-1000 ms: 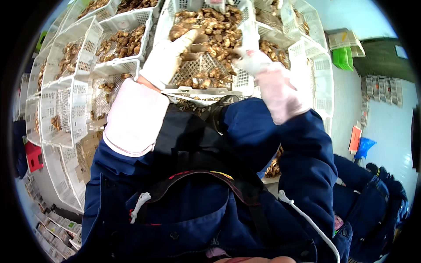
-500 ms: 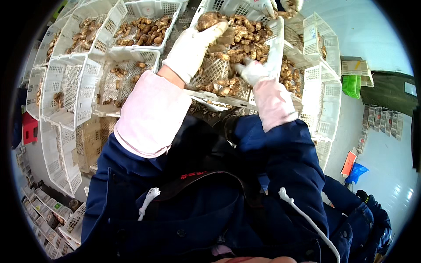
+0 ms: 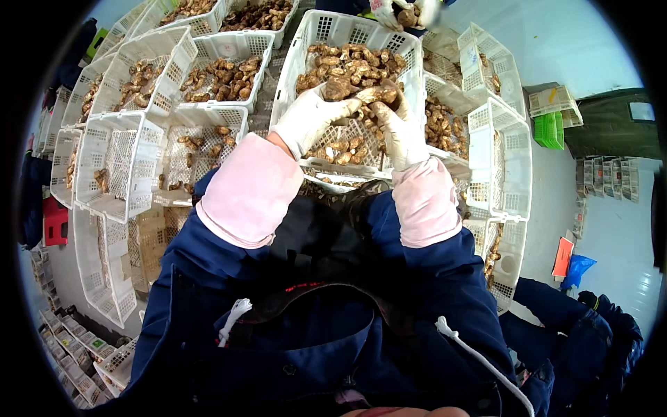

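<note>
Round-capped mushroom in my L hand, gripped b/w thumb & fingers; long-stemmed mushroom in my R hand, thumb in front, fingers narrowed behind. Both pieces meet, or nearly, can't tell exactly, over the middle of the front crate. Prob. held there b/c it's right before my chest, & any crumbs would land back in the crate. Light fingertip grip, I'd say, since they look easy to bruise.

Texture: brown, mottled, earthy-looking skins, paler on the stems; one blunt & rounded, the other knobbly & drawn out. Loose mushrooms are heaped toward the crate's far end, w/ a few more at the near end on the lattice bottom. Crate's white plastic, stiff, holes all thru the walls, prob. for air.

Gloves are off-white, a bit grubby; pink sleeve covers over my cuffs, prob. vs. dirt.

Further out: more mushrooms in the L-side crate, also white & perforated; R-side crate beside the front one. Across from me, a co-worker's gloved hands w/ a brown mushroom b/w them.
</note>
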`<control>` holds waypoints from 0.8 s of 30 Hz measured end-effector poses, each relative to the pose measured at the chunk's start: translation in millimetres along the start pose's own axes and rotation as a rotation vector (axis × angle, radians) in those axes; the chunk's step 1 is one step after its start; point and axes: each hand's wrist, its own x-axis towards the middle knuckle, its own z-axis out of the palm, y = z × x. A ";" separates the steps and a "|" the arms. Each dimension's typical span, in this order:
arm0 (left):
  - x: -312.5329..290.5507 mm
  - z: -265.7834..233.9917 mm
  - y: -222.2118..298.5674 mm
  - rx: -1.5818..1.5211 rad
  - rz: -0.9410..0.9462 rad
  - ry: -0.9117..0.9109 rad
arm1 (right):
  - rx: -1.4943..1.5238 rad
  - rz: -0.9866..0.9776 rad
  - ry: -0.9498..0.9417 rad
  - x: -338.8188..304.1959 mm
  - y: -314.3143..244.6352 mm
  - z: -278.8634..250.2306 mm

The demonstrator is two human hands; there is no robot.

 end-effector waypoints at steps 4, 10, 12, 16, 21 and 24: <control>4.9 3.1 -0.7 -0.068 0.071 0.072 | 0.190 0.126 -0.021 4.3 15.9 -9.6; 13.6 -6.6 -8.8 0.349 0.225 -0.005 | 0.299 0.081 0.045 1.9 3.8 3.7; 14.8 -8.0 -8.3 0.277 0.178 0.020 | 0.205 -0.002 0.060 1.0 -3.3 8.9; 7.8 -6.8 8.5 0.138 0.084 0.090 | 0.231 0.167 0.003 2.9 -4.3 -7.4; 7.6 -3.2 4.3 0.051 0.128 0.021 | -0.487 0.084 0.122 10.9 13.9 -14.2; 4.8 -1.5 6.8 0.149 0.133 -0.023 | -0.927 0.001 0.106 6.1 24.9 -15.9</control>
